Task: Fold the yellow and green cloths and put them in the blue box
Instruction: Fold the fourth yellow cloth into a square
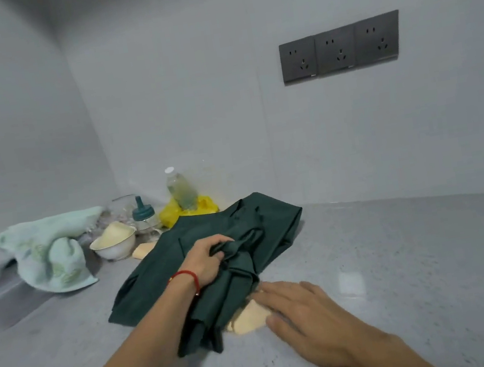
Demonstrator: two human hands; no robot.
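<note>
Green cloth (213, 251) lay bunched across the middle of the grey counter (404, 253), spread flat at its far and left parts and gathered into a thick ridge running toward the near edge. We had our left hand (207, 260) curled into that ridge, fingers gripping a fold of the fabric, a red string (185, 276) tied around the wrist. Yellow cloth (249, 317) showed as a pale corner poking out from under the near right side of the green one, and our right hand (298, 307) lay on it with fingers straight and flat, pressing it down. Farther left we saw a white bowl (114, 243), a teal-capped jar (145, 219), a clear bottle (181, 189) standing on a yellow bag (206, 208), and a crumpled mint towel (51, 248). Three dark sockets (339, 47) sat on the far wall.
</note>
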